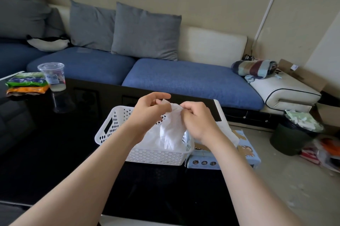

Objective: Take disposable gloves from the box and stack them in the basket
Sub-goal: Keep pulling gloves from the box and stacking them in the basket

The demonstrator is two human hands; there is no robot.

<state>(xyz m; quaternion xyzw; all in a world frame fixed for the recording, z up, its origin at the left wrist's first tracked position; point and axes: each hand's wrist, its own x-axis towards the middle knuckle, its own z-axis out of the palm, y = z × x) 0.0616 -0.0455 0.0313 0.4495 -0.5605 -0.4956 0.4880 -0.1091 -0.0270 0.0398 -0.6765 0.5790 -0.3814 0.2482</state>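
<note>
A thin translucent disposable glove (172, 128) hangs above the white perforated basket (114, 124) on the black table. My left hand (149, 111) pinches the glove's top edge on its left side, and my right hand (197, 120) pinches the same edge on its right. The glove's lower part droops into the basket, where more clear plastic lies. The light blue glove box (246, 152) lies to the right of the basket, partly hidden behind my right wrist.
A clear plastic cup (52, 76) and snack packets (25, 84) sit at the table's far left. Behind the table runs a blue sofa (184, 78) with grey cushions. A dark bin (292, 133) and litter stand on the floor to the right.
</note>
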